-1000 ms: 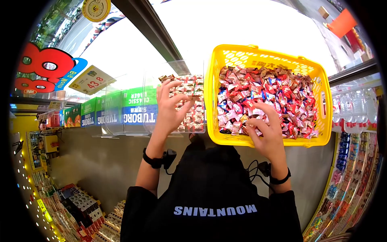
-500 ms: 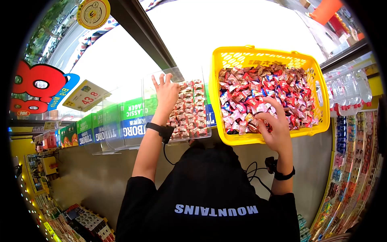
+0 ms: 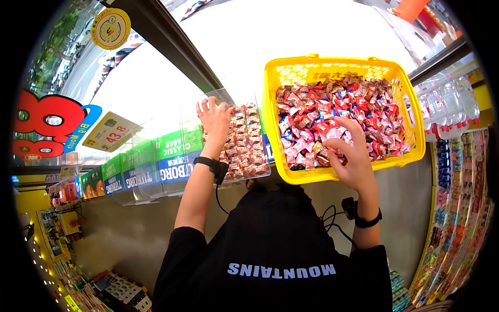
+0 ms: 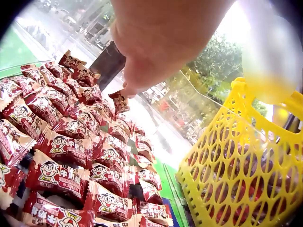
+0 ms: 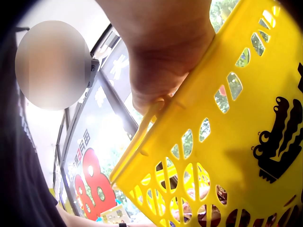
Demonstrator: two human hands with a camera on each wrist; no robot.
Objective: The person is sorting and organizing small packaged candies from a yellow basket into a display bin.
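My left hand [image 3: 214,122] is over the back left of a clear plastic box [image 3: 224,96] holding rows of red wrapped candies [image 3: 243,140]. In the left wrist view, its fingertips pinch one wrapped candy [image 4: 119,101] at the far end of the rows. Above the near right part of a yellow basket [image 3: 270,122], my right hand [image 3: 356,158] hovers with thumb and forefinger apart and nothing showing between them. Mixed pink, red and blue wrapped candies [image 3: 332,112] fill the basket. In the right wrist view, the basket wall hides the right fingertips.
Green and blue beer cartons [image 3: 174,153] line the ledge left of the box, behind clear panels. A price sign [image 3: 112,132] stands by the window. Bottled water packs [image 3: 449,106] are right of the basket, above shelves of packaged goods [image 3: 462,192].
My left hand has moved from the right part of the clear box to its back left. My right hand has shifted slightly right over the basket candies, with thumb and forefinger still apart.
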